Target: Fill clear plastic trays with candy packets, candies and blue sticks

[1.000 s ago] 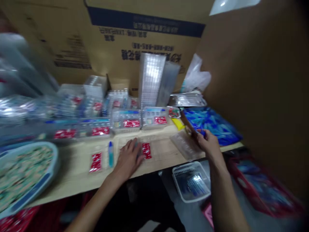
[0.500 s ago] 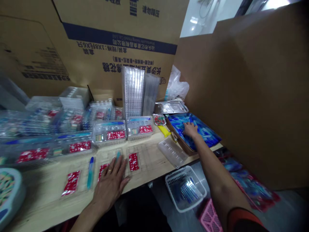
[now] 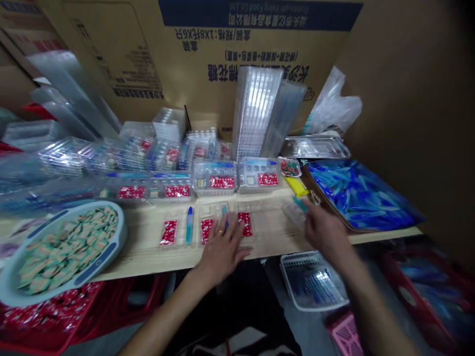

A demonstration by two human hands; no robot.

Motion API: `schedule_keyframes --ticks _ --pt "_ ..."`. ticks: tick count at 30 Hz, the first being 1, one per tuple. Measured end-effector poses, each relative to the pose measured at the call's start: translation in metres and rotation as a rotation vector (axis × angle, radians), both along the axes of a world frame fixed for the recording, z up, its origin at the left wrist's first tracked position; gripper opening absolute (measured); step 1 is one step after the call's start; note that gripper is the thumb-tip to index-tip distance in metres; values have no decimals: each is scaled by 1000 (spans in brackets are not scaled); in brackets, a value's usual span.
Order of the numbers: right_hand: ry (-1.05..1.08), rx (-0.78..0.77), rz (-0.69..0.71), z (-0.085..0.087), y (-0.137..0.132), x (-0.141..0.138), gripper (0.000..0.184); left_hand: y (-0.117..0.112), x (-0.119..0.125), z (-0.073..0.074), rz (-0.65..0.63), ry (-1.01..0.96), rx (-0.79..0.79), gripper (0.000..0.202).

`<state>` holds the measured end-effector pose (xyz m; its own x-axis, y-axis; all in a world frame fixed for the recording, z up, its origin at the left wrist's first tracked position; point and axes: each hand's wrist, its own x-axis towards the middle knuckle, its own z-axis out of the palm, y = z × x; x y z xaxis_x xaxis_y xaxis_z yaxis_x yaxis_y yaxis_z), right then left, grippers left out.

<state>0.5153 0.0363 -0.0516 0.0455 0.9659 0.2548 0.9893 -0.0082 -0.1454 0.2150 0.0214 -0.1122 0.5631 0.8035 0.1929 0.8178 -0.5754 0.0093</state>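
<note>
My left hand (image 3: 221,249) lies with fingers spread over a clear plastic tray, touching or just above it. A red patterned packet (image 3: 207,230) and a teal pen-shaped tube (image 3: 224,212) show in that tray. To its left, another tray holds a red packet (image 3: 168,232) and a blue-and-teal tube (image 3: 189,227). On its right is a tray with a red packet (image 3: 245,224), partly behind my fingers. My right hand (image 3: 326,230), blurred, is closed on a teal pen-shaped tube (image 3: 300,203), whose end sticks out to the upper left, above a clear tray (image 3: 293,213).
A carton of blue tubes (image 3: 361,198) stands at right. A pale blue basin (image 3: 120,232) of small striped pieces sits at left. Filled trays (image 3: 215,182) and tall tray stacks (image 3: 256,113) line the back. Below the table edge are a white basket (image 3: 289,277) and red crates (image 3: 92,311).
My right hand has come out of the carton of blue tubes and moved left with a teal tube in it. My left hand stays over the same tray. The view has swung left.
</note>
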Motion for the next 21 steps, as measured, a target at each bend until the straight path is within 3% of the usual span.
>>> schedule_keyframes --ticks 2,4,7,11,15,21 --pt "43 -102 53 -13 -12 -44 50 -5 9 0 -59 1 -18 64" --pt "50 -194 21 -22 -14 -77 54 -7 15 -5 -85 1 -58 56" --pt "27 -252 -56 -28 -7 -102 51 -8 18 -12 -77 -3 -113 49" --pt "28 -208 -18 -32 -3 -100 39 -9 15 -13 -97 2 -173 61" --pt "39 -92 13 -41 -16 -87 42 -10 14 -10 -100 -8 -207 72" --pt "-26 -2 292 -82 -45 -86 58 -15 17 -3 -93 -25 -188 67"
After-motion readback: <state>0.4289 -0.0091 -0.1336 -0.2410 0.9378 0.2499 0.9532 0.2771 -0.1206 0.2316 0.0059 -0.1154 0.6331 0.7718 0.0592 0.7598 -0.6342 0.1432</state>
